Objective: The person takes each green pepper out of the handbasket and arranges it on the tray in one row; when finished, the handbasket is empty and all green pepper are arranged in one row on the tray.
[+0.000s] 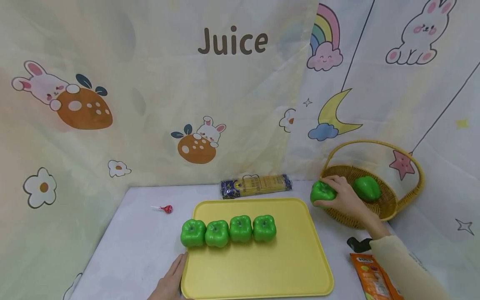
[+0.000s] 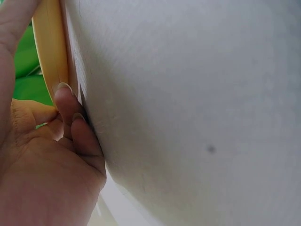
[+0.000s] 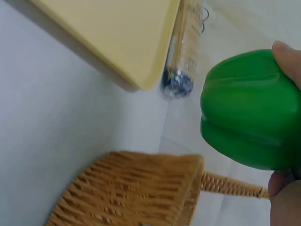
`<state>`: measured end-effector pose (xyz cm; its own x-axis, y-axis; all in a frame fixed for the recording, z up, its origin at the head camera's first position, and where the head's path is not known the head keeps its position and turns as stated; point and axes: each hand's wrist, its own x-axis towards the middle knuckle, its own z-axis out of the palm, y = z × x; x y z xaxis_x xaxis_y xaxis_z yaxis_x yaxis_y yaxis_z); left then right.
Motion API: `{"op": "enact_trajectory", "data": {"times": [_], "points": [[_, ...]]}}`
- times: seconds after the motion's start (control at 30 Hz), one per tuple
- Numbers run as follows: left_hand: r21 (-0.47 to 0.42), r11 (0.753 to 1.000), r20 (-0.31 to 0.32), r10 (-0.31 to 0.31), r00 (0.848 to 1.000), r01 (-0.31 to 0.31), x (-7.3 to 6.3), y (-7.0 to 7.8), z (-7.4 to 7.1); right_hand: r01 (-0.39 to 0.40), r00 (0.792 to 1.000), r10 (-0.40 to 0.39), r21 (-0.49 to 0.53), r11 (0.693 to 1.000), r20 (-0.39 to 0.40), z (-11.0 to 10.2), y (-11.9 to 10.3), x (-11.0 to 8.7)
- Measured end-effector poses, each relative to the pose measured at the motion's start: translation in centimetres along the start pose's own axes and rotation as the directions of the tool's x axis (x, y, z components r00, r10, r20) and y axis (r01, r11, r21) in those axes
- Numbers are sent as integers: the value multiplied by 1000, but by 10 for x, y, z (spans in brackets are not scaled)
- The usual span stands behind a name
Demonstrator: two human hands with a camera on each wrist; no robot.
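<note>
My right hand (image 1: 346, 199) grips a green bell pepper (image 1: 321, 192) just left of the wicker basket (image 1: 339, 214). In the right wrist view, thumb and fingertips hold that pepper (image 3: 249, 110) from opposite sides, above the table and apart from the basket. Another green bell pepper (image 1: 366, 188) lies inside the basket. My left hand (image 1: 169, 280) holds the left edge of the yellow tray (image 1: 258, 275); up close, its curled fingers (image 2: 84, 136) pinch the rim. Several green bell peppers (image 1: 241, 228) stand in a row on the tray, the leftmost one overlapping its left edge.
Behind the tray lies a pack of noodles (image 1: 258, 186). A red lollipop (image 1: 167, 209) is on the table at the left. Near my right forearm are an orange packet (image 1: 369, 275) and a black object (image 1: 358, 245), partly covered by the sleeve. The basket's handle (image 1: 375, 143) arches upright.
</note>
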<state>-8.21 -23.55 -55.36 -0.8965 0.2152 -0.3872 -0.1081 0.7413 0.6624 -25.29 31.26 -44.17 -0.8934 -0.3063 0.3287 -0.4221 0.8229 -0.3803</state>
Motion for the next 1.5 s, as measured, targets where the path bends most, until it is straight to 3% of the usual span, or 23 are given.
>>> {"op": "enact_trajectory", "data": {"times": [0.3, 0.67, 0.97, 1.37, 1.5], "points": [[-21, 1000, 13, -12, 1000, 12, -2, 2, 0, 34, 998, -38, 95, 995, 45, 25, -16, -5], [-27, 1000, 27, -14, 1000, 14, -4, 4, -1, 124, 991, -129, 156, 980, 24, 65, -33, -11], [-18, 998, 15, 53, 998, -53, -1, -1, -3, 44, 993, -67, 216, 975, 101, 86, -43, -19], [-15, 999, 3, 47, 999, -47, -1, -2, -2, 44, 989, -78, 255, 966, 125, 103, -50, -27], [-13, 1000, 2, 21, 1000, -21, -1, 0, -2, 52, 987, -92, 276, 960, 134, 105, -51, -26]]}}
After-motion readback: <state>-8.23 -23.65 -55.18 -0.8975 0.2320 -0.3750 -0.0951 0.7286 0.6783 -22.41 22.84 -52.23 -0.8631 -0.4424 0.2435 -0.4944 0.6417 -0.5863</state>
